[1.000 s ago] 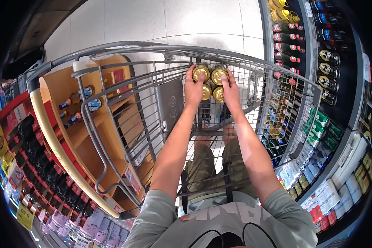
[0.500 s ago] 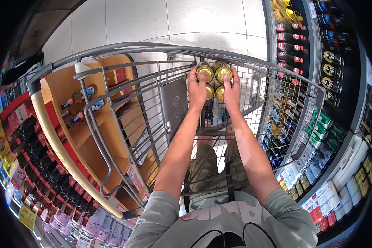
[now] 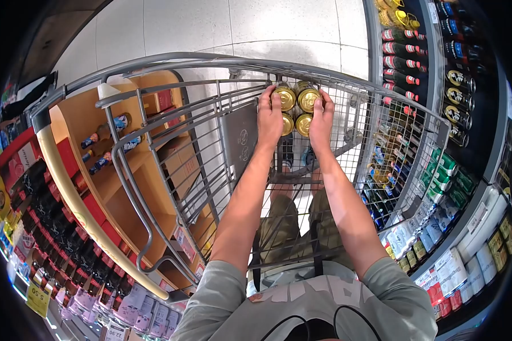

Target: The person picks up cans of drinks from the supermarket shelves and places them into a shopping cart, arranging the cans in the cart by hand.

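Several gold-topped cans (image 3: 304,124) stand upright, close together in two columns, in the far part of the metal shopping cart (image 3: 221,85). My left hand (image 3: 269,116) is wrapped round the left side of the group, its thumb by the lid of the far left can (image 3: 286,98). From the other side my right hand (image 3: 322,119) grips the far right can (image 3: 309,100), thumb at the edge of its lid. The lower parts of the cans and some of my fingertips are hidden.
A wooden display shelf (image 3: 111,196) with blue-labelled bottles stands left of the cart, near its pale handle (image 3: 77,204). Dark bottles with red labels (image 3: 57,216) crowd the lower left. Along the right run shelves of bottles (image 3: 401,62) and green cans (image 3: 441,170).
Both thumbs have slid off the can lids toward their outer edges, leaving more of the tops showing. The cans stay between my hands, in nearly the same place.
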Available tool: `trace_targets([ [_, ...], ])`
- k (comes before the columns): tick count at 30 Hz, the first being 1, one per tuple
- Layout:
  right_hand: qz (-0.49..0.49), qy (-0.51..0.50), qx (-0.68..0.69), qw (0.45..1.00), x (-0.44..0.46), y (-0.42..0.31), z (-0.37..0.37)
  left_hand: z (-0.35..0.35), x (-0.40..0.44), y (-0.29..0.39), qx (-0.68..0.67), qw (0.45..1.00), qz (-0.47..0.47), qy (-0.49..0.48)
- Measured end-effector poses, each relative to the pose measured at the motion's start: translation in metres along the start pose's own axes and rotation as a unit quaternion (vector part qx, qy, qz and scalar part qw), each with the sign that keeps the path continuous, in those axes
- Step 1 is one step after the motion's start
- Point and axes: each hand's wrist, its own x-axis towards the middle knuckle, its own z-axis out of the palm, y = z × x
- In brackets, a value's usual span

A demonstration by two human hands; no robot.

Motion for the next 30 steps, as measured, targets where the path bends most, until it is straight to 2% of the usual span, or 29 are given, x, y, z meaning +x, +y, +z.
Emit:
trace_targets([
  [8, 0.016, -0.011, 0.037, 0.999, 0.002, 0.004, -0.006, 0.000, -0.005, 0.007, -0.004, 1.000, -0.008, 0.005],
  [17, 0.042, -0.017, 0.022, 0.999, -0.003, 0.013, -0.015, -0.002, -0.016, -0.009, -0.052, 0.997, -0.061, 0.007],
  [20, 0.028, -0.013, 0.007, 0.999, -0.010, 0.011, -0.027, -0.004, -0.034, -0.007, -0.048, 0.995, -0.086, 0.034],
  [22, 0.041, -0.019, -0.059, 0.997, -0.018, -0.002, -0.041, -0.003, -0.048, -0.003, -0.047, 0.993, -0.097, 0.047],
  [24, 0.023, -0.012, -0.073, 0.997, -0.030, -0.003, -0.057, 0.000, -0.067, -0.002, -0.023, 0.995, -0.079, 0.053],
  [26, 0.006, 0.008, -0.047, 0.999, -0.047, -0.006, -0.077, 0.000, -0.094, 0.011, -0.007, 0.987, -0.131, 0.091],
  [28, 0.046, -0.009, -0.087, 0.995, -0.066, -0.014, -0.109, 0.001, -0.120, -0.003, 0.006, 0.990, -0.076, 0.117],
  [30, 0.054, -0.019, -0.044, 0.997, -0.094, -0.021, -0.137, 0.003, -0.154, -0.007, -0.050, 0.994, -0.019, 0.100],
])
